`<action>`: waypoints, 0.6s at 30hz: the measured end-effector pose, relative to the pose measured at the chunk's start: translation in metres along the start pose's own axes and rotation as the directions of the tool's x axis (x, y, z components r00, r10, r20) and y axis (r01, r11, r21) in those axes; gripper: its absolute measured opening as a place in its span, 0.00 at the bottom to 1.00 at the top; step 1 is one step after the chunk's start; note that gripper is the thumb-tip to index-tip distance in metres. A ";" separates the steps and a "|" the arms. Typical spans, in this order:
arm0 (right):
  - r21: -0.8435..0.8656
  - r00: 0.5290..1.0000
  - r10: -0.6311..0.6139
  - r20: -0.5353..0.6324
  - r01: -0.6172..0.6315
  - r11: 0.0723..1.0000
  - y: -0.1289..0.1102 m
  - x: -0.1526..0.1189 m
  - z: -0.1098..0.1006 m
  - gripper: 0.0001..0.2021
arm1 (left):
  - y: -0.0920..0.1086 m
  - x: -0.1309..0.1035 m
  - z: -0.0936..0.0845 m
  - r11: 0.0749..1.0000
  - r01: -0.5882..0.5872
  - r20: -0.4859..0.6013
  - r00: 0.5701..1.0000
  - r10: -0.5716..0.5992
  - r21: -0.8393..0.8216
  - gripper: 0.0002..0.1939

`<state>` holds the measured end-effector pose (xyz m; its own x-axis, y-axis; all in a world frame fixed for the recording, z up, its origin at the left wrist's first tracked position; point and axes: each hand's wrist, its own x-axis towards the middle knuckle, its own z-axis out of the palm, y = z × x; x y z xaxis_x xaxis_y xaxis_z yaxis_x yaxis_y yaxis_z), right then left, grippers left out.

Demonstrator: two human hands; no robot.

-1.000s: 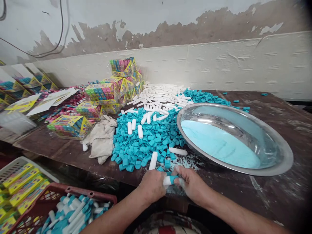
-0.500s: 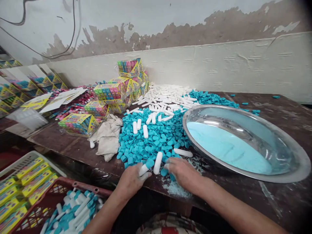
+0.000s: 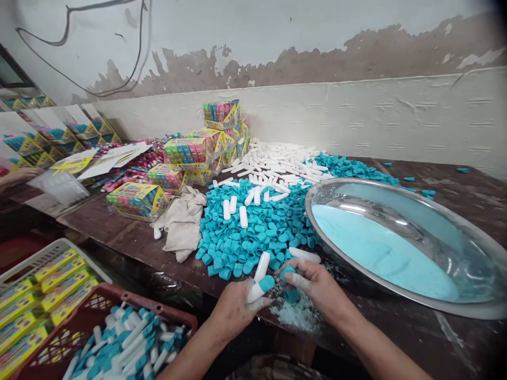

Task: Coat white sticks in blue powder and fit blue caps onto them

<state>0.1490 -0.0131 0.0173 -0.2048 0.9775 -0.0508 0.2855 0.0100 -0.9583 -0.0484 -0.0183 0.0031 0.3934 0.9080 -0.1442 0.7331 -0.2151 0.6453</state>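
Note:
My left hand (image 3: 237, 306) is closed around a white tube (image 3: 254, 293) with a blue cap (image 3: 266, 283) on its end, pointing right. A bare white tube (image 3: 262, 266) slants up just behind those fingers; I cannot tell whether they touch it. My right hand (image 3: 315, 285) pinches a blue cap (image 3: 287, 273) between thumb and fingers. Just under it is another blue cap (image 3: 292, 295), close to spilled pale-blue powder (image 3: 299, 315). Beyond both hands spreads a heap of loose blue caps (image 3: 253, 232), with several white tubes lying on top.
A steel basin (image 3: 396, 295) of light-blue powder stands at right. A crumpled cloth (image 3: 184, 221) and wrapped display boxes (image 3: 138, 200) are at left. Below, a red crate (image 3: 106, 295) holds capped tubes. Another person's hand (image 3: 19, 177) shows at the far left edge.
My left hand, with its capped tube, has moved right, nearer the right hand. My right hand now pinches a blue cap above the table edge. The view has shifted slightly; another person's hand has appeared.

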 end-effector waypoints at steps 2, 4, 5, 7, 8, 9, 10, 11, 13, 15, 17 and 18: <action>0.213 0.996 0.083 -0.035 -0.074 0.974 -0.001 -0.005 0.000 0.12 | 0.003 0.002 0.008 1.000 -0.007 0.034 0.999 0.007 -0.005 0.12; 0.284 0.991 0.105 -0.078 -0.079 0.956 0.000 -0.009 0.003 0.12 | 0.005 0.004 0.014 1.000 0.002 0.056 0.998 -0.002 -0.003 0.12; 0.286 0.990 0.100 -0.104 -0.067 0.956 0.001 -0.010 0.005 0.12 | 0.005 0.004 0.017 1.000 0.008 0.062 0.998 -0.008 0.001 0.13; 0.264 0.985 0.097 -0.140 -0.057 0.963 0.005 -0.012 0.006 0.12 | 0.005 0.005 0.020 1.000 0.015 0.069 0.998 -0.015 0.004 0.13; 0.247 0.984 0.103 -0.143 -0.065 0.967 0.006 -0.013 0.005 0.11 | 0.005 0.004 0.020 1.000 0.016 0.071 0.997 -0.017 0.006 0.14; 0.228 0.986 0.114 -0.125 -0.083 0.970 0.008 -0.013 0.004 0.11 | 0.005 0.004 0.021 1.000 0.016 0.073 0.997 -0.016 0.010 0.14; 0.210 0.988 0.124 -0.089 -0.103 0.972 0.009 -0.014 0.003 0.11 | 0.006 0.004 0.021 1.000 0.012 0.078 0.997 -0.014 0.015 0.14; 0.190 0.991 0.127 -0.041 -0.117 0.975 0.010 -0.014 0.002 0.11 | 0.007 0.003 0.021 1.000 0.006 0.083 0.997 -0.008 0.022 0.15; 0.169 0.991 0.121 0.048 -0.128 0.977 0.011 -0.016 0.000 0.11 | 0.009 0.004 0.021 0.999 -0.014 0.092 0.996 0.010 0.040 0.15; 0.206 0.983 0.143 0.114 -0.164 0.965 0.011 -0.017 0.000 0.12 | 0.012 0.005 0.022 0.997 -0.033 0.100 0.995 0.026 0.070 0.15; 0.275 0.971 0.182 0.153 -0.218 0.936 0.009 -0.018 0.002 0.13 | 0.014 0.008 0.023 0.992 -0.048 0.108 0.994 0.035 0.116 0.15; 0.303 0.967 0.195 0.161 -0.236 0.923 0.007 -0.018 0.003 0.14 | 0.015 0.009 0.024 0.988 -0.052 0.109 0.993 0.037 0.143 0.15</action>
<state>0.1519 -0.0310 0.0103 -0.2936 0.9136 -0.2813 0.0287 -0.2857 -0.9579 -0.0211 -0.0222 -0.0068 0.4781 0.8549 -0.2013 0.7834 -0.3115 0.5378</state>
